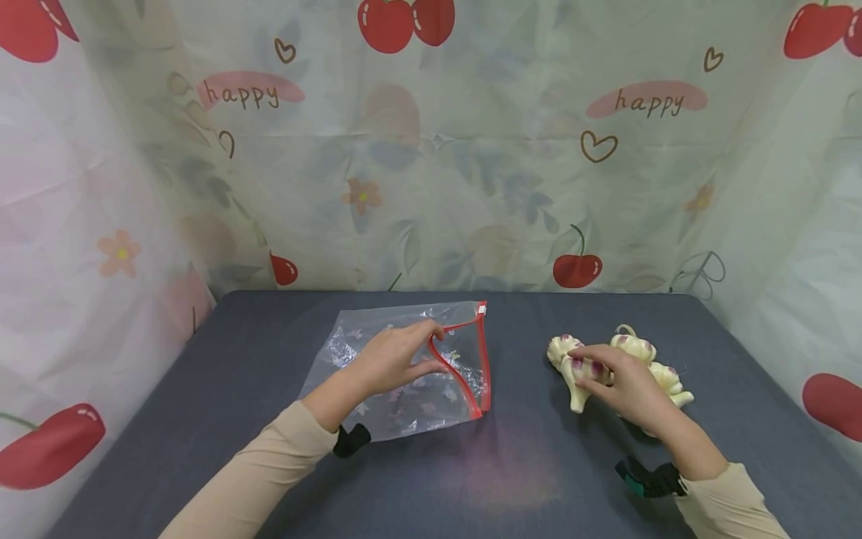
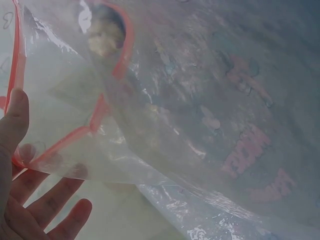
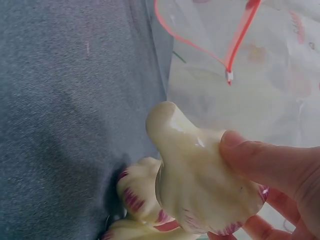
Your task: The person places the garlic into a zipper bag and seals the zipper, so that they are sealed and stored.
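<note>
A clear plastic zip bag (image 1: 404, 427) with a red-edged mouth lies on the table, its mouth facing right and spread apart. My left hand (image 1: 390, 359) pinches one red edge between thumb and fingers, as the left wrist view shows at the bag's rim (image 2: 60, 142). My right hand (image 1: 629, 382) grips a garlic bulb (image 3: 200, 175), cream with purple streaks and a thick stalk, the thumb (image 3: 265, 160) across one side. Its stalk points toward the front edge in the head view. More garlic bulbs (image 1: 633, 346) lie around and behind that hand.
The dark grey tabletop (image 1: 518, 464) reaches to a printed cloth backdrop (image 1: 444, 217), with cloth sides at left and right (image 1: 795, 299). A gap of bare table separates the bag from the garlic. Black straps (image 1: 649, 479) sit at both wrists.
</note>
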### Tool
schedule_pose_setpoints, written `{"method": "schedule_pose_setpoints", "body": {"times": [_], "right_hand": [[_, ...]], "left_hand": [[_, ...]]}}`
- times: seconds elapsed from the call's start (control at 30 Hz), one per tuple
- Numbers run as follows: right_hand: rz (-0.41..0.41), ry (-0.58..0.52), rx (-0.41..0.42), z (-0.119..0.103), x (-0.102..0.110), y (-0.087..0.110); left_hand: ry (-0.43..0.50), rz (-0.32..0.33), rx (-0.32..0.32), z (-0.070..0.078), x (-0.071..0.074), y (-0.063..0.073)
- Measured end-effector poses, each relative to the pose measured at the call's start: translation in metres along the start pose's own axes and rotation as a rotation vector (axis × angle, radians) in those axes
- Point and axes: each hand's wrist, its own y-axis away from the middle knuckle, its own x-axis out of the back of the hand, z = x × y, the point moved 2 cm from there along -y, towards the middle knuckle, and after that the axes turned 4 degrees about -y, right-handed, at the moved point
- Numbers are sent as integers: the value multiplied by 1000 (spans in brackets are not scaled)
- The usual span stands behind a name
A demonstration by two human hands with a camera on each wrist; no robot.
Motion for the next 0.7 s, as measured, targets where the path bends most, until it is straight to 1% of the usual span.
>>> {"method": "schedule_pose_setpoints", "body": {"times": [0.23, 0.43, 0.7], "right_hand": [[-3, 4, -23, -4, 1, -6], [-10, 16, -38, -7, 3, -11], [18, 2, 4, -11, 4, -15]], "left_hand": [[-1, 0, 4, 0, 1, 0], [5, 17, 6, 2, 2, 0], [14, 26, 16, 2, 3, 0]]}}
